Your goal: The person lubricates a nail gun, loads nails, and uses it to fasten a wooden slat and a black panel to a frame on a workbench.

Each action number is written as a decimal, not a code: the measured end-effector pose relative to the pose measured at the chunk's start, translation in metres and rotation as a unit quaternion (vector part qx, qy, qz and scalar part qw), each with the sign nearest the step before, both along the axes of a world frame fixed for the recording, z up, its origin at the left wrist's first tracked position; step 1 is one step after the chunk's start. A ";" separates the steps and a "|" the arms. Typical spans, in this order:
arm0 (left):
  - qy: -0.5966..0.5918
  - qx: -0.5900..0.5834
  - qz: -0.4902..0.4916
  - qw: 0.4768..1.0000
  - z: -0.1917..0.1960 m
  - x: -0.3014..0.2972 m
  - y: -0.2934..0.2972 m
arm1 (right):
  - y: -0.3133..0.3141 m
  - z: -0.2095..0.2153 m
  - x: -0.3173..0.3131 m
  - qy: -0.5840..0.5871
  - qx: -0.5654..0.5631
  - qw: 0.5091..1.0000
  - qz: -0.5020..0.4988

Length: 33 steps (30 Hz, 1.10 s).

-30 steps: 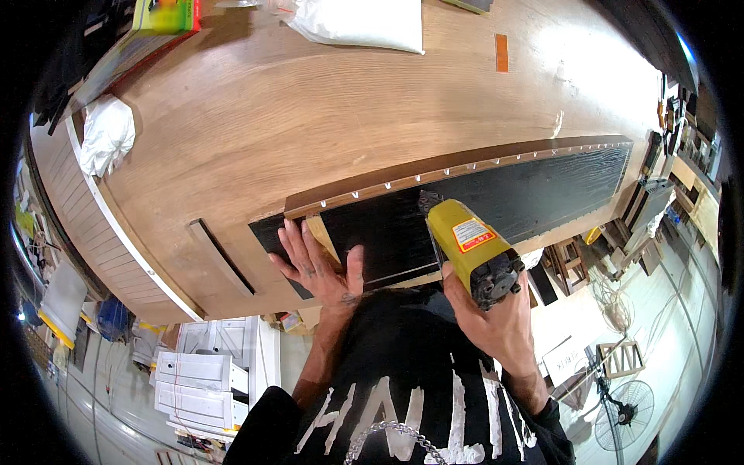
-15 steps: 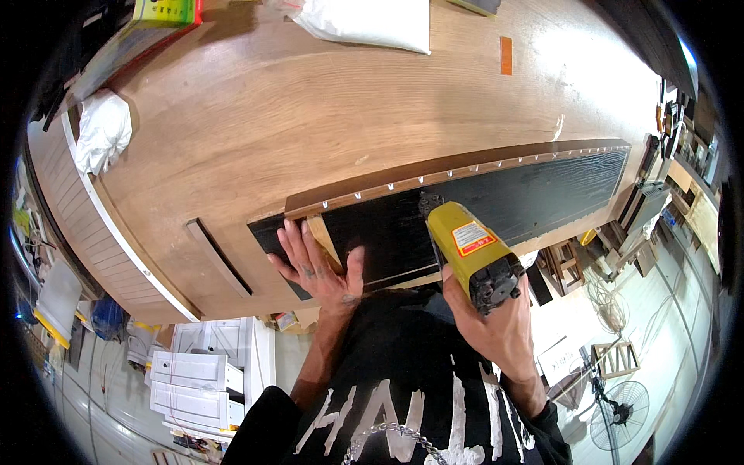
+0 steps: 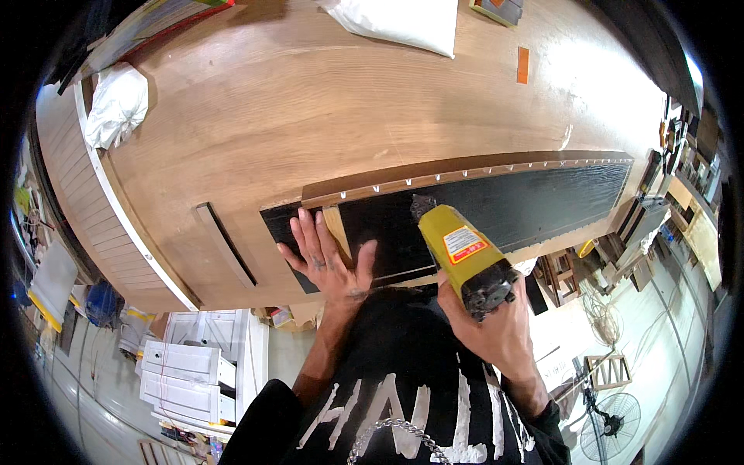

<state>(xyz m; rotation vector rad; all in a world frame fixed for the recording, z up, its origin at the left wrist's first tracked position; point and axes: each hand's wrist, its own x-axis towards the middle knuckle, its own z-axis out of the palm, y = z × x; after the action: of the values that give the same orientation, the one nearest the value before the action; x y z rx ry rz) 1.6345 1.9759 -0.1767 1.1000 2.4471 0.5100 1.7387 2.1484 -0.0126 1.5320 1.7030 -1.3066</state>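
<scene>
My right hand (image 3: 492,322) grips a yellow nail gun (image 3: 463,252) with a dark rear end. Its dark nose rests at or just over a long black board (image 3: 511,200), close to a brown wooden strip (image 3: 480,164) along the board's far edge. Small white V-shaped marks or pieces dot the strip's near side at intervals. Flat at the board's left end lies my left hand (image 3: 329,260), fingers spread, fingertips by the strip's end. Partly beneath it shows a short pale wood piece (image 3: 337,226). The grip and trigger fingers are hidden under the tool.
All this lies on a large wooden worktable (image 3: 256,116). A loose dark strip (image 3: 226,244) sits to the left. White bags (image 3: 403,23) and an orange rectangle (image 3: 523,66) are farther back. White cabinets (image 3: 182,372) stand below left; a fan (image 3: 612,425) stands below right.
The nail gun's nose has shifted left along the strip, past one white mark. My left hand keeps its place on the board. The whole view has shifted slightly.
</scene>
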 end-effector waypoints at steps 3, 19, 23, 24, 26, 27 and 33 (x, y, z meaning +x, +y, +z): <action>0.001 0.007 0.003 1.000 0.000 0.000 0.001 | 0.000 0.002 -0.008 -0.046 -0.017 0.999 0.006; 0.004 0.011 0.013 1.000 -0.003 0.002 0.000 | 0.000 0.000 -0.011 -0.038 0.011 0.999 0.034; -0.003 0.011 0.011 1.000 0.002 -0.001 0.003 | -0.006 -0.005 -0.005 -0.043 0.034 0.998 0.028; -0.001 0.018 0.012 1.000 -0.001 0.000 0.002 | -0.006 -0.006 -0.006 -0.045 0.037 0.998 0.028; 0.002 0.029 0.017 0.999 0.000 0.001 0.003 | -0.007 -0.004 -0.007 -0.047 0.051 0.997 0.024; 0.005 0.028 0.018 0.999 0.001 0.000 0.004 | -0.006 -0.002 -0.008 -0.051 0.057 0.997 0.023; 0.009 0.031 0.031 0.999 0.005 0.001 0.006 | -0.004 -0.002 -0.020 -0.028 0.052 0.996 0.071</action>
<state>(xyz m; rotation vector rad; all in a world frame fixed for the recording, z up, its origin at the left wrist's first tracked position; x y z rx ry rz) 1.6360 1.9821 -0.1720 1.0607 2.5029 0.6014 1.7184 2.1442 -0.0149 1.4605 1.8329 -1.1097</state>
